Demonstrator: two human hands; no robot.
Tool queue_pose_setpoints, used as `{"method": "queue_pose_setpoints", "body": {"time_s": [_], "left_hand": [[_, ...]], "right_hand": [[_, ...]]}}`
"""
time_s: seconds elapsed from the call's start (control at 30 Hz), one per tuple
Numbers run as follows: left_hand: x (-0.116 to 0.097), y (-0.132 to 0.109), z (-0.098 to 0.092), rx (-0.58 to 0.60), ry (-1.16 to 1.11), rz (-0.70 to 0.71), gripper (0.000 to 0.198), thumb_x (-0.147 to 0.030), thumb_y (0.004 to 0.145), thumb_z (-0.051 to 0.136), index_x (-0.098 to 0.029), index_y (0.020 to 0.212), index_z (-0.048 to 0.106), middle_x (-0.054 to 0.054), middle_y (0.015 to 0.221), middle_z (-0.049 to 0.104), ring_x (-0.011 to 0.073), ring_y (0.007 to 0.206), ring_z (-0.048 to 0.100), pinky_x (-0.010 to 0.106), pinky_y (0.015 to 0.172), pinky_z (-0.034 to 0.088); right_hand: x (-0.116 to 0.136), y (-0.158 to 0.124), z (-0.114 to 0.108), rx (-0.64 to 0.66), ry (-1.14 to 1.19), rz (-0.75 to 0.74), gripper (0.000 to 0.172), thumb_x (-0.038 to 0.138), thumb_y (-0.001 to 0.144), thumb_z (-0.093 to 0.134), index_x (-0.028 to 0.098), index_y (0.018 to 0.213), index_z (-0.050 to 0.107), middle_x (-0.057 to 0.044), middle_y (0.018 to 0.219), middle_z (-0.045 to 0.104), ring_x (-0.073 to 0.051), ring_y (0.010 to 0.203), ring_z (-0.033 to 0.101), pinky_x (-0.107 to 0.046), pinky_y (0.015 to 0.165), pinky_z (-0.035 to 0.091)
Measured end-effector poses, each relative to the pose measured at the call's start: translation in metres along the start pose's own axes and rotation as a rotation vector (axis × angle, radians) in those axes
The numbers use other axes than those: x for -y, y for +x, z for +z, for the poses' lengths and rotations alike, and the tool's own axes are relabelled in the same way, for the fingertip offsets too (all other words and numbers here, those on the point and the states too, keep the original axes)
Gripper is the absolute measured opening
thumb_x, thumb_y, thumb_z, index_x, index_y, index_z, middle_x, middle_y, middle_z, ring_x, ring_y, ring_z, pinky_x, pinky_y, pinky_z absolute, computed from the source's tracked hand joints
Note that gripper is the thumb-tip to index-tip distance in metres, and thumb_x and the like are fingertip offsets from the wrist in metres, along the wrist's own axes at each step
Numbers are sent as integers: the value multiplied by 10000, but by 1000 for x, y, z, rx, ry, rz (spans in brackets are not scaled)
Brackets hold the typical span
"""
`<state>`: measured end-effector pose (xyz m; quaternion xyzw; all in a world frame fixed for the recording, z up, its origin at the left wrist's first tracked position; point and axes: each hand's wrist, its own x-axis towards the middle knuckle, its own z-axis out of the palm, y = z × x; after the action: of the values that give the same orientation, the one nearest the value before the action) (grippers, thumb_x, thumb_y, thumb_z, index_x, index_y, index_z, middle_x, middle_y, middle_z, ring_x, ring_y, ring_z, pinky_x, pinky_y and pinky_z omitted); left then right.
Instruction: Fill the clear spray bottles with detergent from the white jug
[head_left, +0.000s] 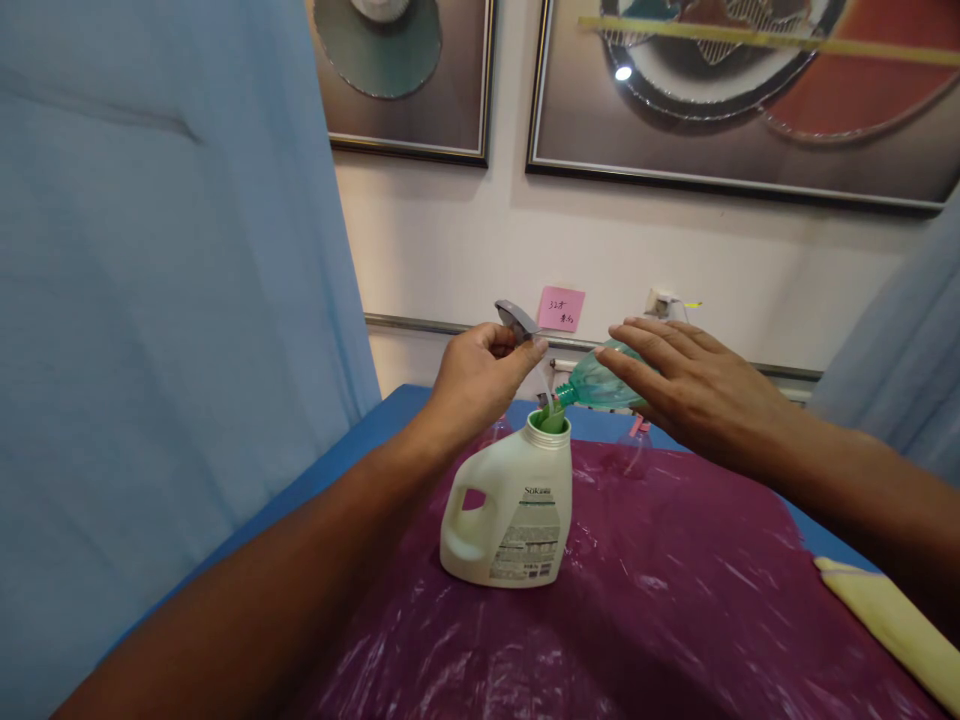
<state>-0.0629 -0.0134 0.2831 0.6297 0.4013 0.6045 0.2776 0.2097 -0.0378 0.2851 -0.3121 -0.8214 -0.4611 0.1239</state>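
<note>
A white detergent jug (510, 510) with a side handle stands upright on a crinkled purple plastic sheet (675, 610). Its open mouth holds a green insert. My left hand (480, 380) hovers above and left of the mouth, fingers closed on a grey spray trigger head (516, 318). My right hand (694, 385) holds a green translucent bottle (600, 382) tilted on its side, its threaded neck pointing down at the jug's mouth. The fingers lie stretched over the bottle.
A blue table (390, 420) lies under the purple sheet. A pale yellow object (885, 620) rests at the right edge. Light blue curtains hang at left and right. Behind are a wall with framed pictures, a pink sticky note (561, 308) and a rail.
</note>
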Motion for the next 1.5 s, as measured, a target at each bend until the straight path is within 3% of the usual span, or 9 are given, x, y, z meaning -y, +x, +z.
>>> {"method": "queue_pose_setpoints", "body": {"time_s": [0.47,0.77,1.0,1.3,1.5], "left_hand": [[2,1,-1,9,25,27,177,-342,880,852,-184,916,780,55,909,781,189,821,668,322,733,493],[3,2,-1,11,21,21,178,-339,877,857,-181,898,778,41,881,764,175,790,640,309,709,470],[1,2,1,18,0,25,150,-314,879,853,-184,887,777,44,887,773,176,791,647,311,727,483],[3,4,1,29,0,29,166,-329,870,854,-182,881,778,46,882,772,178,792,647,313,721,482],[4,3,2,27,4,31,174,-335,869,858,-181,904,785,50,892,782,181,798,654,316,726,496]], "right_hand": [[-3,0,0,7,14,-13,651,25,957,634,149,1584,512,-241,1666,541,-403,1546,518,-609,1236,463],[-6,1,2,14,-13,-31,607,55,996,601,154,1586,500,-243,1675,529,-407,1556,509,-625,1236,463],[-7,3,0,-2,22,-27,661,95,1025,601,225,1654,447,-187,1700,525,-386,1587,478,-626,1251,452],[-6,7,-5,21,-17,-47,539,108,1052,572,167,1585,524,-228,1691,520,-399,1582,481,-620,1260,441],[-7,12,-8,-23,15,-71,651,98,1026,607,229,1648,465,-177,1690,544,-374,1592,474,-622,1266,435]]}}
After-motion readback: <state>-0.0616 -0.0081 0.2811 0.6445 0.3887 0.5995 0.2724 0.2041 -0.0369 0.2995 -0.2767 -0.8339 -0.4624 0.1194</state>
